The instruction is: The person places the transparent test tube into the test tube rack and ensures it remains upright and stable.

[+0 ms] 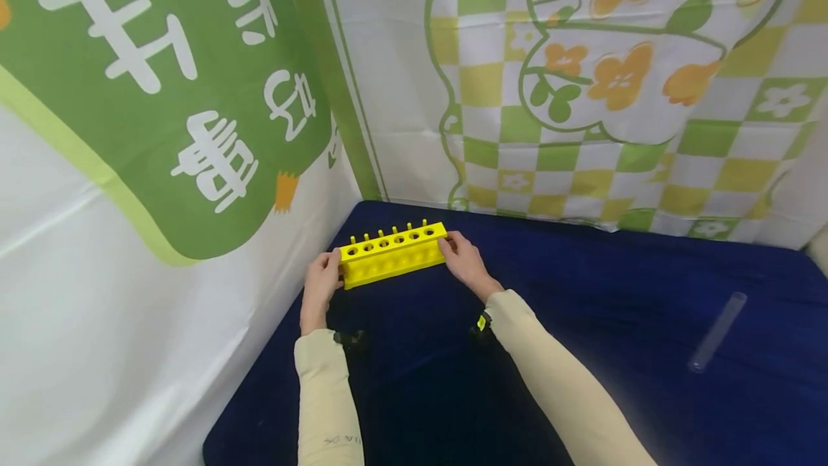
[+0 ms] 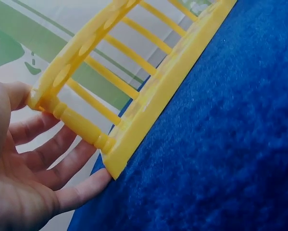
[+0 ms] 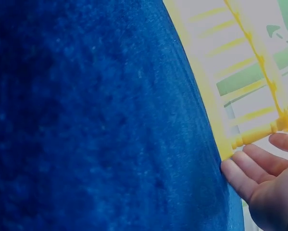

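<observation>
A yellow test tube rack (image 1: 392, 254), with a row of holes along its top and several upright pegs behind them, stands upright on the dark blue cloth between both hands. My left hand (image 1: 321, 282) holds its left end. In the left wrist view the thumb lies at the top bar (image 2: 62, 72), with fingers behind the end post (image 2: 81, 126) and the little finger against the base. On the opposite end, my right hand (image 1: 467, 261) holds the rack, its thumb at the top corner. The right wrist view shows the fingers (image 3: 254, 168) beside that end's post and base.
A clear test tube (image 1: 718, 331) lies on the blue cloth (image 1: 582, 293) at the right. White and green patterned curtains (image 1: 401, 92) hang along the left and back edges of the table. The rack is close to the table's far left corner.
</observation>
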Motion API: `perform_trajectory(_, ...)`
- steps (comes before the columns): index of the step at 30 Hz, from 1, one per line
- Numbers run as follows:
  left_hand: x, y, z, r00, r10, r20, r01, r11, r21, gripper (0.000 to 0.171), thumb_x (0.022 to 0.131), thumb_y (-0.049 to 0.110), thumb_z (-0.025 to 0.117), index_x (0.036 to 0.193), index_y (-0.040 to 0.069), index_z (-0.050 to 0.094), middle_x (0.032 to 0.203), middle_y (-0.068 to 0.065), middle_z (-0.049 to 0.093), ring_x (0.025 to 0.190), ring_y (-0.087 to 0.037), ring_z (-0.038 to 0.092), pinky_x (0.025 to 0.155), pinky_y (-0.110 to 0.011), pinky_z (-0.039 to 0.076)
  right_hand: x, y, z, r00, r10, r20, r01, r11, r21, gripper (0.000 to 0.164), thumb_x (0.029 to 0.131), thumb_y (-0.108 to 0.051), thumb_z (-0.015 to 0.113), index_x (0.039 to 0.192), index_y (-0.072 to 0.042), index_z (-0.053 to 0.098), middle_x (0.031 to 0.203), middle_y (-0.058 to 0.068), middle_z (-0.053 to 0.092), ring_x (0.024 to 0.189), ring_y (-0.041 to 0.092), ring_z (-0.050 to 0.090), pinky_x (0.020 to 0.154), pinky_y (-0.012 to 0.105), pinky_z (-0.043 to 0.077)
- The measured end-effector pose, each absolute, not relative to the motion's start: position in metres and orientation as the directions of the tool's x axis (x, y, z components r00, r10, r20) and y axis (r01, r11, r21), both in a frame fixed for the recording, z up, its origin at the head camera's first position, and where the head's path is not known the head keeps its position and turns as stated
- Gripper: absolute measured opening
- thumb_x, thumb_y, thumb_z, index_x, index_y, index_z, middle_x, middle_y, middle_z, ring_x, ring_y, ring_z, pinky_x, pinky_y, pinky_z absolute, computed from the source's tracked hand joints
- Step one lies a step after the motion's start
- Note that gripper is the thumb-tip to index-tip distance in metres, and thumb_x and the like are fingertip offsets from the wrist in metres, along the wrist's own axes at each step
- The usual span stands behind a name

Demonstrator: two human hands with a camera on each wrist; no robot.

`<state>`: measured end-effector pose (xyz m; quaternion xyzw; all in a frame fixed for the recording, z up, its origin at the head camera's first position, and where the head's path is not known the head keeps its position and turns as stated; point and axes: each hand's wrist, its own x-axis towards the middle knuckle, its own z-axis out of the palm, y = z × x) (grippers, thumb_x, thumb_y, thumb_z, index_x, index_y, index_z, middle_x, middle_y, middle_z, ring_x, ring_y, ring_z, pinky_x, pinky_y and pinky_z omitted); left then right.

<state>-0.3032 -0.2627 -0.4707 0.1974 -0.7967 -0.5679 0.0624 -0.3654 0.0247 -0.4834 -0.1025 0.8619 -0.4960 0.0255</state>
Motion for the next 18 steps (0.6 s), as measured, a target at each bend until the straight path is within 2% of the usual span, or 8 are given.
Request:
perform_trajectory(7,-0.3025,-0.2614,-0.4705,-0.91,-0.4,-0.11,-0.238,0.285,0.929,0.056,0.102,0.054,0.039,0.132,0.009,0.054,0.129,-0.016,0.055,0.117,-0.032,0.055,0.1,-0.048,0.049,-0.3656,0.0253,-0.4844,-0.981,-0.182,0.06,-0.141,0.472,-0.87,0.047,0.102,-0.05,0.042,0.132,-0.015,0.052,0.124,0.012,0.061,0.106,0.028,0.062,0.088,0.043,0.053)
perform_trajectory(13,-0.3031,-0.2602,-0.4697,-0.905,-0.414,-0.094,-0.238,0.314,0.919,0.055,0.102,0.054,0.037,0.128,0.009,0.056,0.119,-0.014,0.054,0.105,-0.027,0.054,0.095,-0.044,0.05,-0.3653,0.0253,-0.4858,-0.984,-0.171,0.054,-0.132,0.484,-0.865,0.049,0.101,-0.054,0.041,0.129,-0.015,0.051,0.118,0.012,0.063,0.097,0.026,0.062,0.083,0.04,0.052)
perform_trajectory(18,-0.303,-0.2594,-0.4693,-0.904,-0.418,-0.093,-0.246,0.33,0.911,0.053,0.103,0.053,0.037,0.128,0.011,0.055,0.12,-0.013,0.055,0.104,-0.027,0.054,0.095,-0.043,0.05,-0.3646,0.0242,-0.4853,-0.986,-0.161,0.052,-0.125,0.491,-0.862,0.047,0.102,-0.054,0.04,0.127,-0.015,0.051,0.116,0.011,0.063,0.095,0.026,0.061,0.081,0.039,0.052)
